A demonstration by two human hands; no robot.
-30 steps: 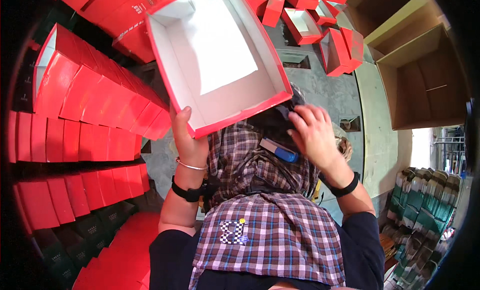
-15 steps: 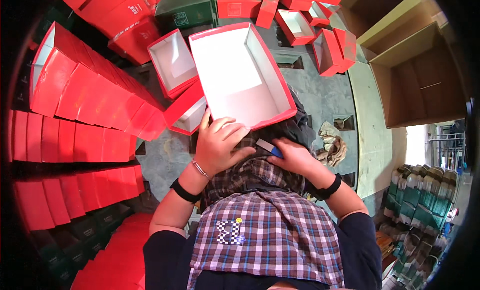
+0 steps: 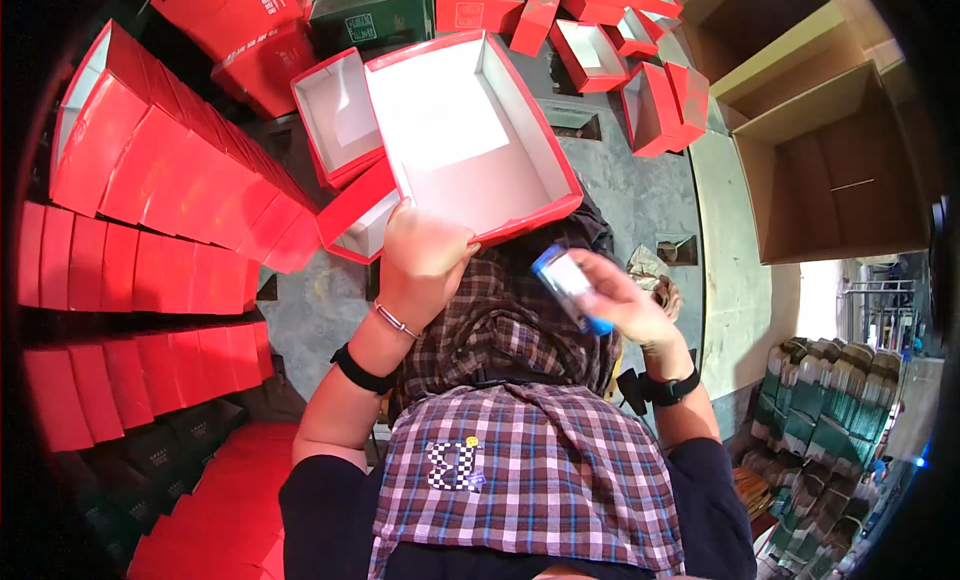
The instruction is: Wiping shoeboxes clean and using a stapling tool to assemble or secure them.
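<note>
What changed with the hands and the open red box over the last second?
The open red box dropped from up close to lower and farther out, with the left hand holding its near edge throughout. The right hand pulled away from the box toward the right and now grips a small blue-and-white item. The stacked red boxes and brown cartons stayed put.

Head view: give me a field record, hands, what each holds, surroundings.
left hand: grips near edge of open red box, white inside, nothing in it
right hand: holds small blue-and-white object
lap: plaid apron
left side: rows of red boxes
right side: open cardboard cartons
floor: grey concrete
</note>
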